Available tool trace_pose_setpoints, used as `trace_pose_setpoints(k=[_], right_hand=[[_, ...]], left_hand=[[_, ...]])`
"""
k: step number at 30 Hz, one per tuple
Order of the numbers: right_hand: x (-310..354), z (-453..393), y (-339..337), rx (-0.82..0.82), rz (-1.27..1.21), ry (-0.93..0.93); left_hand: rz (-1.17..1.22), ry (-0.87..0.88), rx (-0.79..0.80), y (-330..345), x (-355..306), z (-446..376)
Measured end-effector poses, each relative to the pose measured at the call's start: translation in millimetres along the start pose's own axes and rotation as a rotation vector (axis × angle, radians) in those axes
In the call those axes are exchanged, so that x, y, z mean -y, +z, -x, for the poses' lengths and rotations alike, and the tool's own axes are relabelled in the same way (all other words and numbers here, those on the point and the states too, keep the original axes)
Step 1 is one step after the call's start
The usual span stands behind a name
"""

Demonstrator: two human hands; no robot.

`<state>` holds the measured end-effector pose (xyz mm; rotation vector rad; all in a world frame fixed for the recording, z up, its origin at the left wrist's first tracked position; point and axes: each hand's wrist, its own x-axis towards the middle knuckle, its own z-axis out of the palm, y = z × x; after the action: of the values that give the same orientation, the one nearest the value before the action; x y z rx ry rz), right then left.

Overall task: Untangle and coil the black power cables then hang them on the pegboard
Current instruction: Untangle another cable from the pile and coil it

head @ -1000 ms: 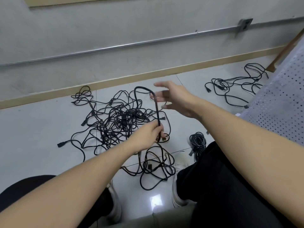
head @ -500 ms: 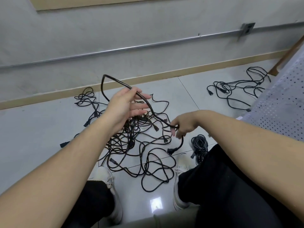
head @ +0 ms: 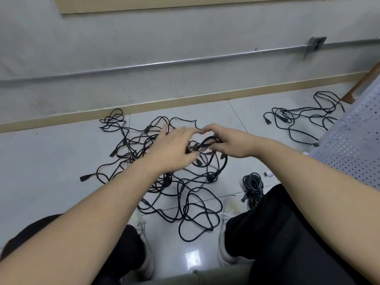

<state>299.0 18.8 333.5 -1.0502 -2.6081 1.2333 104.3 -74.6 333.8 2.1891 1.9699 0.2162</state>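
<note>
Head view: our right hand pinches a small black cable loop above the tangled black floor pile; our left hand is spread; pulling risks tightening knots.

Bare forearms, no sleeves reaching the wrists, no watch or rings on the left hand or the right hand. Black trousers covering both legs, loose and matte, folded at the knees. White sneakers on both feet, low-cut, with pale laces and light soles, the left one partly hidden under an arm.
</note>
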Motion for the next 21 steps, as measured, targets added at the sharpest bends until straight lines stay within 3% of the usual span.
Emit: trace_pose_setpoints(k=[5,8,13,17,19,21], right_hand=[[5.5,3.9,2.2,-0.003,-0.042,-0.031],[8.5,4.8,1.7,-0.053,-0.095,-0.027],[6.9,0.5,-4.6,-0.263,-0.183,0.095],[2.6,-3.0,-14.4,-0.46,-0.507,0.157],[-1.5,-4.9,-19.4,-0.576,-0.672,0.161],[-1.6,-5.5,-22.6,-0.647,-0.757,0.135]], left_hand=[[0.178,-0.064,0.241,19.6,1.7,-1.6],[0.24,-0.077,0.18,13.4,8.2,0.6],[-0.052,-0.074,-0.044,5.4,4.5,3.7],[-0.162,-0.086,-0.09,7.8,2.0,4.8],[-0.224,-0.1,0.039,12.5,3.4,3.0],[-0.271,-0.117,0.284,20.6,9.7,1.5]])
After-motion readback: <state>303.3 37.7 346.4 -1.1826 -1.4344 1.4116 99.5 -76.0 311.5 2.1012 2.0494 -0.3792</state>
